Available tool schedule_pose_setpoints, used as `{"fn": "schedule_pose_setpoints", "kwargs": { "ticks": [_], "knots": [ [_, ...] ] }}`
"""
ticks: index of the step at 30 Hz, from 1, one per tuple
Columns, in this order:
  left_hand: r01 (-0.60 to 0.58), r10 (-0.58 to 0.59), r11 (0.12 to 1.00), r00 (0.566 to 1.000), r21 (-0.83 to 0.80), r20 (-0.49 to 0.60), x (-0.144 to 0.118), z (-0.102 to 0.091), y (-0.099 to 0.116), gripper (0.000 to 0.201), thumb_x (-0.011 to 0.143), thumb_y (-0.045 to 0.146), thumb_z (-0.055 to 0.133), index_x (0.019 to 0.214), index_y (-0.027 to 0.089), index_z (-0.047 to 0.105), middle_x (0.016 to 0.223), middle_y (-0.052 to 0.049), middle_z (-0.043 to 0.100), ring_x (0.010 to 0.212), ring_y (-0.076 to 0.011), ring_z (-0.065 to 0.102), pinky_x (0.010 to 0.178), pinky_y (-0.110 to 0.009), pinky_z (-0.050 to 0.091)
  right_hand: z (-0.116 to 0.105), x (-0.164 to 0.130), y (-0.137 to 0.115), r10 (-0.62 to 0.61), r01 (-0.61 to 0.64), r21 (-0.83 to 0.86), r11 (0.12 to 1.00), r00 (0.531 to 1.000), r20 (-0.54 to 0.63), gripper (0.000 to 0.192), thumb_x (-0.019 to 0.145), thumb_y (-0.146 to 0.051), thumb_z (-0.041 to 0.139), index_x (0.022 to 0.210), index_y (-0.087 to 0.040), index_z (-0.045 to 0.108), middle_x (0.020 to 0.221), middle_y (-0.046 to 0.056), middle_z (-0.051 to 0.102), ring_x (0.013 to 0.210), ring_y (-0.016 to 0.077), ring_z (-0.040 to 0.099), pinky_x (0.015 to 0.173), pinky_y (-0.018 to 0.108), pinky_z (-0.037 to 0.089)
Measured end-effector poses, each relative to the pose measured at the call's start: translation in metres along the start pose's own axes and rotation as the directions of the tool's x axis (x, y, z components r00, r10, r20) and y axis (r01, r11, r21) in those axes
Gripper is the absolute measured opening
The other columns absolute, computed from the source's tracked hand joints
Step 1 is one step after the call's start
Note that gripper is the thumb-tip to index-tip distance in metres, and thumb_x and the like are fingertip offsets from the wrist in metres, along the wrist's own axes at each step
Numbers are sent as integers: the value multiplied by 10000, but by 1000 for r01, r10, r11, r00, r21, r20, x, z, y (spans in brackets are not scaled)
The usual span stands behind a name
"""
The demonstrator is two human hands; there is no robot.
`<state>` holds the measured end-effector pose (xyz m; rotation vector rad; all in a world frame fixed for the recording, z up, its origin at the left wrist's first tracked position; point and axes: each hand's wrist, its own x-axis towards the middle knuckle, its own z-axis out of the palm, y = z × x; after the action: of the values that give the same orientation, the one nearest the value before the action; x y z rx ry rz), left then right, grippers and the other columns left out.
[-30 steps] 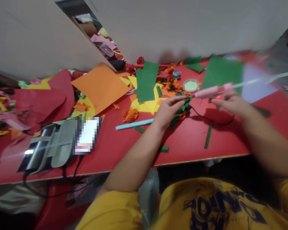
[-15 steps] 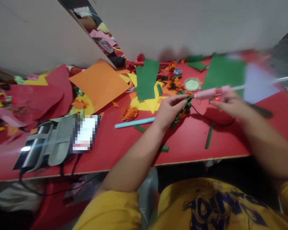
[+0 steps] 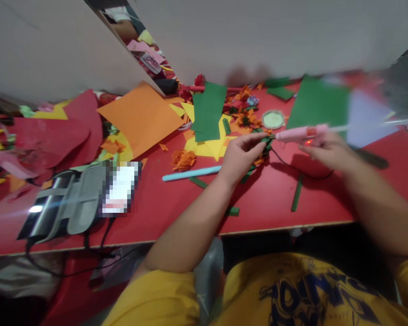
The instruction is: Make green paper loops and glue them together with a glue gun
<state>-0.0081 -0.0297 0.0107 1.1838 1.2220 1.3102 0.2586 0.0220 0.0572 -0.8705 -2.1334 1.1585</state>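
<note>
My right hand (image 3: 329,151) grips a pink hot glue gun (image 3: 297,134) with a red light glowing on it. A long clear glue stick (image 3: 370,125) sticks out of its back, to the right. The gun's nozzle meets a small green paper piece (image 3: 267,140) pinched between the thumb and fingers of my left hand (image 3: 240,156). Below those fingers hang green and orange paper bits (image 3: 259,160), partly hidden by the hand; whether they join the pinched piece I cannot tell. A light blue stick (image 3: 190,173) lies beside my left wrist.
On the red table (image 3: 265,208) lie an orange sheet (image 3: 141,120), green sheets (image 3: 209,111), an orange paper flower (image 3: 183,160), a round lidded tin (image 3: 273,119) and green strips (image 3: 297,194). An open grey case (image 3: 83,203) and a phone (image 3: 121,188) with cables sit front left. A wall stands behind.
My right hand and the glue gun have shifted slightly right, and the glue stick's far end has dropped lower. My left hand keeps its pinch in nearly the same place.
</note>
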Motion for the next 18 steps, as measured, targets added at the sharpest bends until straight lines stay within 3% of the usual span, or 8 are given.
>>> {"fn": "schedule_pose_setpoints", "kwargs": {
  "ticks": [3, 11, 18],
  "knots": [
    [-12, 12, 1000, 1000, 17, -8, 0, 0, 0, 331, 883, 367, 904, 1189, 242, 902, 1119, -69, 888, 1018, -229, 812, 926, -370, 654, 1, 1, -4, -10, 9, 40, 999, 1000, 16, 378, 1037, -369, 746, 1399, -376, 853, 1442, 28, 825, 1494, 408, 685, 1338, 638, 499],
    [-53, 54, 998, 998, 25, -23, 0, 1, 0, 315, 883, 354, 904, 1175, 236, 907, 1159, -86, 887, 1057, -238, 818, 941, -366, 657, 1, 1, -7, -5, 5, 42, 999, 1000, -5, 359, 993, -371, 789, 1339, -368, 885, 1417, 38, 837, 1455, 396, 723, 1293, 573, 567],
    [-77, 78, 996, 997, 45, -23, -1, 2, 0, 310, 886, 342, 889, 1175, 230, 905, 1098, -76, 890, 961, -210, 816, 850, -322, 658, -1, 1, -5, -41, 40, 25, 999, 999, 31, 396, 1024, -355, 742, 1403, -391, 850, 1460, -23, 818, 1507, 351, 694, 1327, 507, 548]
  ]
}}
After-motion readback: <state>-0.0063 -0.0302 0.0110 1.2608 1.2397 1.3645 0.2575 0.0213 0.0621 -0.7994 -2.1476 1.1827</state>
